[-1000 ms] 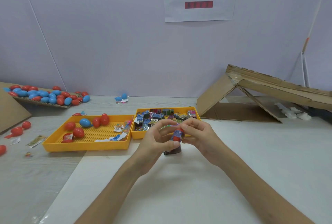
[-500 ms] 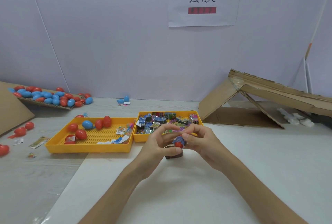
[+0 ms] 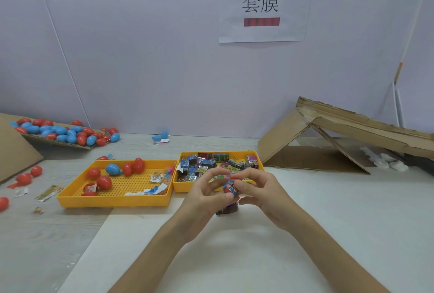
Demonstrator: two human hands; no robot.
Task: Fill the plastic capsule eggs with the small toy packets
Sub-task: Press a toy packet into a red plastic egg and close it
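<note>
Red capsule egg (image 3: 226,191), blue toy packet (image 3: 231,185) atop, pinched between fingertips (image 3: 229,196); more packets (image 3: 206,164) just behind.

Hand-packing bench in a small workshop

Plain partition walls (image 3: 141,57) carry a printed paper sign (image 3: 261,31). A yellow tray (image 3: 112,201) holds capsule eggs (image 3: 104,182), a second tray (image 3: 182,187) holds toy packets (image 3: 206,163), a bulk egg heap (image 3: 63,132) lies on torn cardboard (image 3: 56,144), and an opened carton (image 3: 328,158) stands beside them

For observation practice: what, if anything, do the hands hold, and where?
Left hand and right hand pinch a red capsule half, packet on top, by its sides.
</note>
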